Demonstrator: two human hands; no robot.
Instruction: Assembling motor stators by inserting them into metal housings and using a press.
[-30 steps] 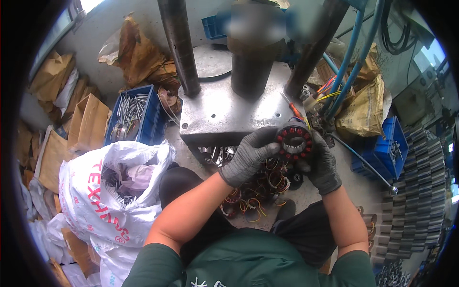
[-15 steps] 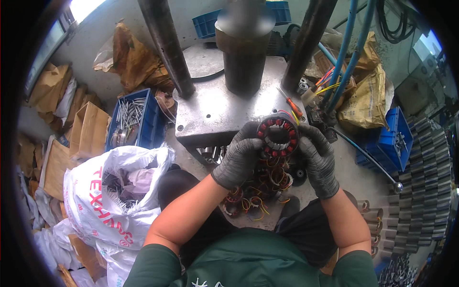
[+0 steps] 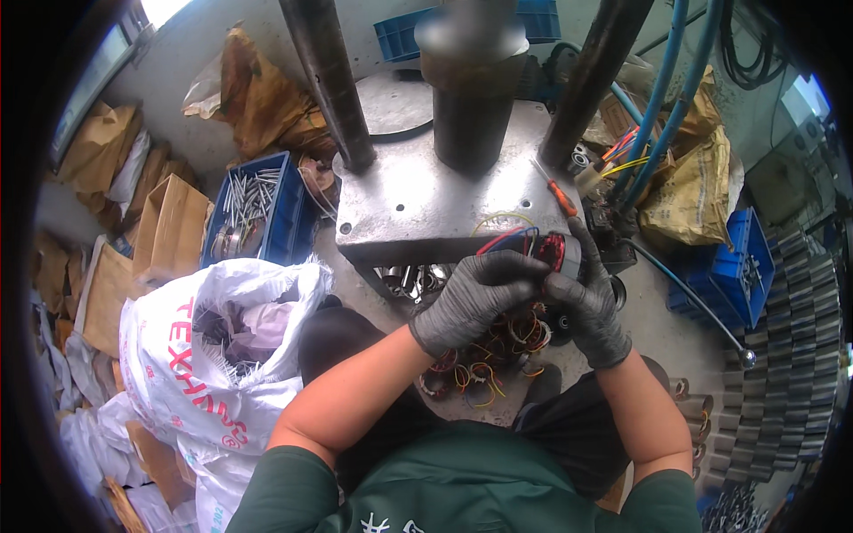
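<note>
A motor stator (image 3: 554,252), a grey ring with red windings inside, is held up just in front of the press table (image 3: 418,226), tilted so its opening faces left. My right hand (image 3: 593,313), in a grey glove, is wrapped round its right side. At its left edge my left hand (image 3: 484,298), gloved too, has its fingers closed; the fingertips are partly hidden against the ring. Red, blue and yellow lead wires (image 3: 508,238) rise over the left fingers. Below the hands, several wound stators (image 3: 480,369) with coloured leads lie in a pile.
A red-handled screwdriver (image 3: 562,197) lies on the press table. Left are a white woven sack (image 3: 169,355) and a blue crate (image 3: 298,200) of metal rods. On the right stand another blue crate (image 3: 755,266), a ball-ended lever (image 3: 748,358) and stacked grey cylinders (image 3: 782,355).
The stator has turned from facing me to nearly edge-on and shifted right. My left hand has moved right across its front, and the lead wires now stick out leftward.
</note>
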